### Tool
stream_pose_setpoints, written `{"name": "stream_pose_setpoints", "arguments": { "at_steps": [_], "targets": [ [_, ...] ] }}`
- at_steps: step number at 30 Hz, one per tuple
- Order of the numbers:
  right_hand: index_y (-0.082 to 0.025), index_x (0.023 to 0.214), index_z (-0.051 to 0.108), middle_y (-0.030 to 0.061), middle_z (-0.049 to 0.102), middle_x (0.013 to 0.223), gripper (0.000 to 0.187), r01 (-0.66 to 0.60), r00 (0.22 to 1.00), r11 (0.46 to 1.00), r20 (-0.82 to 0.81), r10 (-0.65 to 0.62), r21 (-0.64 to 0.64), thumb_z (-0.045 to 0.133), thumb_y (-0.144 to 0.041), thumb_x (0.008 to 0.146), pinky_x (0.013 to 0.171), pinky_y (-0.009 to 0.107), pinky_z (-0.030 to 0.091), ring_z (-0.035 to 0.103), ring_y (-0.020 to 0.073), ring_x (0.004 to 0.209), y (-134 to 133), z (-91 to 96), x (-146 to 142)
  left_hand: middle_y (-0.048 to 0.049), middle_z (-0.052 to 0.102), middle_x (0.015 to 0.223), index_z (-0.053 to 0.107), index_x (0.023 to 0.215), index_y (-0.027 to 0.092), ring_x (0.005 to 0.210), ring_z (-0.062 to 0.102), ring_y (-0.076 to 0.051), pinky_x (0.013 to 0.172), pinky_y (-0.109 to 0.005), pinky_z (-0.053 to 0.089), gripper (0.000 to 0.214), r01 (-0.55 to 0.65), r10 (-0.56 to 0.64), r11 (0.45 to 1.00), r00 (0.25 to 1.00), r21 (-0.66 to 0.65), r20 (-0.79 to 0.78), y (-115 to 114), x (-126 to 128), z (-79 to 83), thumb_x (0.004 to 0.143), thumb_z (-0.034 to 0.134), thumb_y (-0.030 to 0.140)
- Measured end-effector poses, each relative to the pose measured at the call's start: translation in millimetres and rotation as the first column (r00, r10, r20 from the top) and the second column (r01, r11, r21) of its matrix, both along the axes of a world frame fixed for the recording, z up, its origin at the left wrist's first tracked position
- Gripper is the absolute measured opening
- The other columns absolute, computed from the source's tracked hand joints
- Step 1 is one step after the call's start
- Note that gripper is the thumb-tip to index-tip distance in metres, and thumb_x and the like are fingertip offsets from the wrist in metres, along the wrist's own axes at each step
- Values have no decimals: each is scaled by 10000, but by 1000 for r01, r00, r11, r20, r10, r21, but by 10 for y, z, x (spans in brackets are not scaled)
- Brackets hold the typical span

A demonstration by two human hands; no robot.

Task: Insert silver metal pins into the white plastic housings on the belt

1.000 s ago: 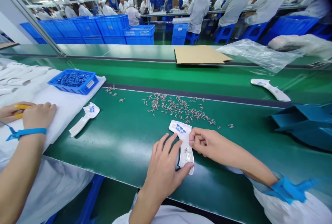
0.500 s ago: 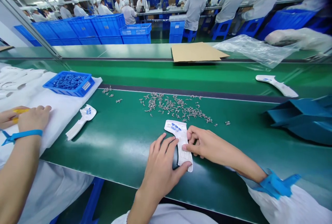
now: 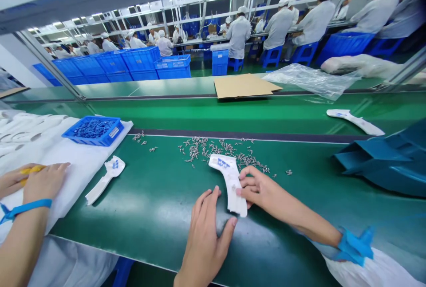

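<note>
My right hand [image 3: 258, 187] pinches the right edge of a curved white plastic handle shell [image 3: 231, 182] between thumb and fingers. Small blue pieces show in the wide upper end of this shell. My left hand [image 3: 206, 233] is open just left of the shell's lower end, apart from it, thumb and fingers spread. Beyond the shell lies a scattered pile of small metal parts [image 3: 196, 147], too small to name exactly. A second white shell [image 3: 105, 180] with blue pieces rests on the green bench to the left.
At left, a co-worker's hands [image 3: 46, 180] hold something yellow beside a blue bin [image 3: 93, 131] of small blue parts. Another white shell [image 3: 355, 121] lies on the green belt [image 3: 166, 114]. A dark teal container [image 3: 382, 158] stands right; cardboard [image 3: 246, 86] lies beyond.
My left hand has let go of the shell and drawn back toward me with fingers spread. My right hand keeps hold of the shell. The head view has tilted upward.
</note>
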State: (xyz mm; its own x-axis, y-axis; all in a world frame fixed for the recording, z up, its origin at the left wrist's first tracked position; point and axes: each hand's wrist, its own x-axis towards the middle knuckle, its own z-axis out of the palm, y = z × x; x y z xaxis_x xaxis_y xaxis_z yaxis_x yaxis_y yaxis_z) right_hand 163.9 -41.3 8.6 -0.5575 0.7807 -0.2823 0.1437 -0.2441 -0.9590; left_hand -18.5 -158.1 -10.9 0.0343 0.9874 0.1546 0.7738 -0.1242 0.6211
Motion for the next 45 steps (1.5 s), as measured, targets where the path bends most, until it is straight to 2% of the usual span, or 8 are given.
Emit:
{"name": "stream_pose_setpoints", "arguments": {
  "at_steps": [11,16,23,26,33,35,41,45],
  "targets": [
    [-159,835,615,40,667,636,145,345,881,905,248,-403,248,710,-267,818,576,253,531,616,133,575,1768,-17,296,-92,638,1298,572,1274,232,1320,500,-300,1044,-531,498,374,18,-3,990,995,142,-103,41,79,-178,903,539,189],
    [-118,983,682,123,738,798,251,328,814,844,327,-480,423,675,-304,814,699,334,562,687,224,740,2102,-10,332,-70,642,1253,632,1167,323,1107,609,-217,879,-412,573,234,130,-97,972,981,194,-169,132,-584,354,940,599,372],
    [-220,1019,733,101,722,1147,281,32,804,785,451,-388,619,578,-338,816,918,417,496,659,311,1020,1491,-12,778,-32,659,1036,661,1083,248,988,651,-173,874,-375,533,298,-68,108,951,987,300,-119,441,-2493,1232,986,484,467],
    [-221,1086,718,114,702,1124,350,-215,777,751,575,-256,625,520,-402,860,824,389,528,680,278,918,1090,-100,1086,-59,649,1135,635,1143,233,1023,637,-190,888,-398,537,295,-88,123,948,988,307,-96,386,-2260,1018,972,528,448],
    [-228,1072,673,93,674,994,298,-386,686,713,699,-202,585,448,-343,913,727,352,515,661,241,840,656,-226,1294,-67,684,1159,677,1113,237,1191,589,-246,942,-441,537,210,53,-29,975,993,214,-114,1,-174,100,929,578,260],
    [-222,1060,656,97,667,1052,292,-385,683,695,694,-228,607,408,-311,935,765,358,511,661,244,898,621,-175,1234,-23,706,1089,704,1055,331,1145,611,-226,919,-385,551,192,-23,42,982,994,189,-100,24,-379,220,904,592,372],
    [-224,1074,644,94,652,1098,289,-406,659,679,710,-247,612,460,-409,951,786,379,503,658,267,942,487,-29,1040,-57,692,1009,690,873,258,962,663,-247,883,-454,543,420,-441,451,893,875,92,-176,444,-2202,1061,944,285,344],
    [-239,1001,646,73,660,1068,236,-433,644,682,731,-224,590,450,-366,963,711,347,492,661,250,889,427,-37,940,-107,633,1257,687,1083,235,1274,504,-379,1010,-544,457,358,-503,518,855,815,126,-259,228,-1810,471,829,561,454]
  ]
}}
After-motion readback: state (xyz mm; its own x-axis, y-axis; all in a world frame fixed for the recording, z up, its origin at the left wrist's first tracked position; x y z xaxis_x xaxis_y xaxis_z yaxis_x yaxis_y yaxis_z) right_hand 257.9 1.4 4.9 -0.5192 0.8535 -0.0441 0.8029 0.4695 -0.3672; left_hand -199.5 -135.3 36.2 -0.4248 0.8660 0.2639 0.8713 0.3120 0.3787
